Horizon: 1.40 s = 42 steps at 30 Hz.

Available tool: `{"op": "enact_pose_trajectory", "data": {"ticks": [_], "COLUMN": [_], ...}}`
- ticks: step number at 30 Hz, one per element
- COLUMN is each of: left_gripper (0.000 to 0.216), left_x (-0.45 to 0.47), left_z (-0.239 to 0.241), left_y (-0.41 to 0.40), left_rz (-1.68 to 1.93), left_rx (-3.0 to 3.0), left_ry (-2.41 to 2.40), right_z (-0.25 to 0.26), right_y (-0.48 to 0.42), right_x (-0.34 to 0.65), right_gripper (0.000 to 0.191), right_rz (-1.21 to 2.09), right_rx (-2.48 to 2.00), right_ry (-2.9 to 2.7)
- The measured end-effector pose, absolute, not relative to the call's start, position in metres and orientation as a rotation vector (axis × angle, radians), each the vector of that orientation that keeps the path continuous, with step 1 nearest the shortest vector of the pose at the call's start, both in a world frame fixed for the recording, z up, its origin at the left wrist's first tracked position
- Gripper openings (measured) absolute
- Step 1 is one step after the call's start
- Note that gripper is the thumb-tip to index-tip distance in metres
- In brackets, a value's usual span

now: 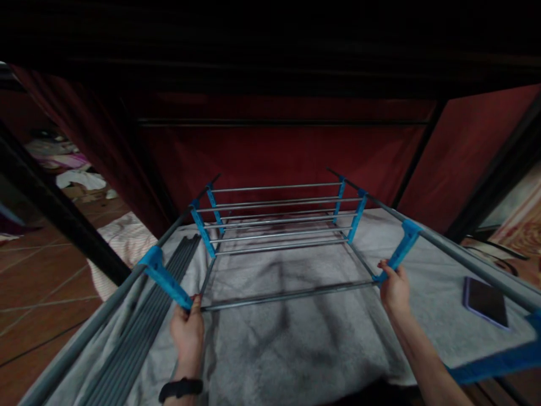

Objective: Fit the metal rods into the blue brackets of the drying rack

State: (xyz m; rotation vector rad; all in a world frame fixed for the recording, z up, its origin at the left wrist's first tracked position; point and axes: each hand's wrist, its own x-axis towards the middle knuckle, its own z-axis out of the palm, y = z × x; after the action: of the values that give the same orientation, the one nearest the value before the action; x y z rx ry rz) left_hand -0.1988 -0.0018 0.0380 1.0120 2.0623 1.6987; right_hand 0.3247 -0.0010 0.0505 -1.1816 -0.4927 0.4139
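Observation:
A rack frame of grey metal tubes (270,202) joined by blue plastic connectors lies on a grey cloth. My left hand (188,330) is closed on the lower end of the left blue connector (167,282), beside the end of a crossbar (287,295). On the other side, my right hand (395,288) grips the lower part of the right blue connector (403,246), at the crossbar's far end. Several crossbars sit between the connectors further back. A dark band circles my left wrist.
Several loose grey tubes (143,321) lie side by side at the left. A phone (486,301) rests on the grey cloth (304,338) at the right. Dark posts and red fabric (270,152) surround the frame, with a dark beam overhead. Clothes (80,179) lie on the tiled floor.

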Motion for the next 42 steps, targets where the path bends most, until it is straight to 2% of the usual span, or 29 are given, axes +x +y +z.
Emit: {"op": "enact_pose_trajectory", "data": {"ticks": [12,20,25,31,42], "left_gripper": [0.036,0.027,0.025,0.024,0.03], "left_x": [-0.194,-0.193,-0.192,-0.19,-0.177], "left_z": [0.018,0.012,0.005,0.006,0.004], "left_y": [0.012,0.008,0.009,0.009,0.003], "left_rz": [1.627,1.552,1.586,1.527,1.617], "left_rx": [1.037,1.035,1.063,1.084,1.104], "left_ry": [2.086,2.149,2.152,2.166,2.042], "right_z": [0.019,0.002,0.002,0.006,0.006], "right_y": [0.024,0.023,0.023,0.02,0.009], "right_x": [0.323,0.325,0.325,0.321,0.336], "right_gripper": [0.031,0.032,0.031,0.038,0.03], "right_rz": [0.435,0.415,0.384,0.369,0.346], "right_rx": [-1.224,-1.239,-1.309,-1.38,-1.313], "right_ry": [-0.433,-0.396,-0.401,-0.427,-0.387]}}
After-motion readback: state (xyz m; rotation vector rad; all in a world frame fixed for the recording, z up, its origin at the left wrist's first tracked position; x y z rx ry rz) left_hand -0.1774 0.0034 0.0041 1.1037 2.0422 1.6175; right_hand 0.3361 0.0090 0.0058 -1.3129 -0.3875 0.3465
